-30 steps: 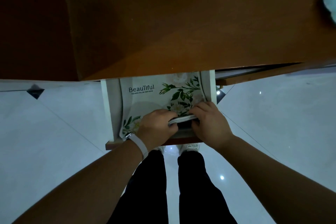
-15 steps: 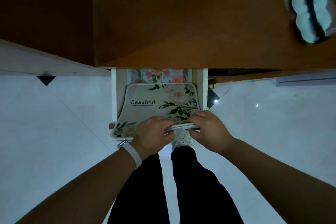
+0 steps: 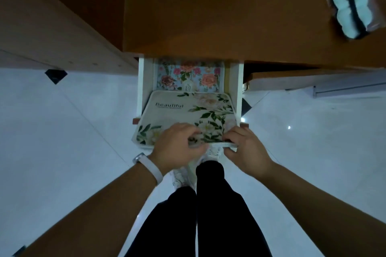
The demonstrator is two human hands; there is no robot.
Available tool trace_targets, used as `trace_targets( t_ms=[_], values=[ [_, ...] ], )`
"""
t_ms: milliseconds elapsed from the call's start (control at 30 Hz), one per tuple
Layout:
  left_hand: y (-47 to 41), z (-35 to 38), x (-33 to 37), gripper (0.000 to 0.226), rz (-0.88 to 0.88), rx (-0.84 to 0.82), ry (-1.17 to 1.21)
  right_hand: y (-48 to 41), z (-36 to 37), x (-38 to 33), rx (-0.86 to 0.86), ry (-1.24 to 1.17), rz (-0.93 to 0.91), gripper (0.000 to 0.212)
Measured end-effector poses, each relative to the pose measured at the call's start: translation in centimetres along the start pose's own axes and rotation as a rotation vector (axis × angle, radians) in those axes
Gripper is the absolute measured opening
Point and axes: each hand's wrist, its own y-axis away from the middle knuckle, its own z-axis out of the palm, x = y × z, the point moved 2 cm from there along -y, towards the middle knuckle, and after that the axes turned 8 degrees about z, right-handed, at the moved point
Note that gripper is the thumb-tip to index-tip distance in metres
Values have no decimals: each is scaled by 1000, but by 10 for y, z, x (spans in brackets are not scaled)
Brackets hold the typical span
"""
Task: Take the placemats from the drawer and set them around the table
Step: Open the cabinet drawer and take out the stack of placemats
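Drawn farther out of white open drawer [image 3: 142, 89] since half a second ago: stack of cream, leaf-printed rectangular placemats [image 3: 179, 113], near edge past drawer front. Pinched at that edge by left hand [image 3: 176, 149] and right hand [image 3: 247, 153]. Blue rose-patterned sheet [image 3: 188, 75] uncovered behind, below brown wooden surface [image 3: 208, 6].

Floral prints in a white drawer [image 3: 142, 89], orange-brown table [image 3: 208, 16] above.
Cream placemat [image 3: 177, 115] with green leaves, pale blooms and black lettering; blue mat [image 3: 188, 75] beyond it with pink and orange roses; white wristband [image 3: 151, 166], black trousers [image 3: 219, 215], pale floor [image 3: 62, 131].
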Motion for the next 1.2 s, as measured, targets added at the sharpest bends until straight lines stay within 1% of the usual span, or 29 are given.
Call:
trace_targets(
  t_ms=[67, 133, 200, 267, 333, 400, 467, 533, 600, 667, 767, 867, 967, 1100, 1200],
  values=[
    [9, -9, -20, 46, -87, 107, -4, 3, 7, 0, 14, 9, 29, 20],
    [18, -17, -44, 44, -175, 227, -73, 7, 12, -1, 20, 23, 61, 22],
    [27, -25, -68, 44, -295, 279, -133, 12, 15, -2, 26, 18, 69, 25],
    [30, -29, -90, 47, -425, 299, -129, 16, 19, 0, 12, -23, 105, 31],
    [32, -28, -105, 52, -517, 330, -24, 20, 23, 1, 8, -106, 206, 34],
    [31, -23, -110, 53, -548, 374, 137, 18, 25, 1, 39, -257, 408, 28],
    [29, -18, -110, 52, -565, 415, 253, 15, 25, 4, 111, -368, 616, 25],
    [27, -14, -109, 51, -603, 470, 361, 11, 24, 7, 163, -356, 720, 33],
    [24, -12, -110, 51, -645, 493, 441, 6, 22, 9, 150, -428, 804, 34],
    [21, -12, -113, 50, -678, 476, 498, 2, 23, 11, 135, -532, 894, 31],
    [18, -13, -122, 58, -695, 418, 605, -6, 27, 18, 135, -640, 1017, 37],
    [17, -15, -125, 54, -693, 395, 635, -14, 33, 20, 72, -766, 1076, 27],
    [20, -15, -116, 47, -671, 447, 644, -17, 31, 20, 42, -863, 1096, 24],
    [36, -8, -96, 47, -628, 544, 700, -8, 24, 19, 14, -879, 1050, 20],
    [60, 0, -84, 49, -628, 564, 702, 13, 24, 13, 12, -831, 1026, 21]
  ],
)
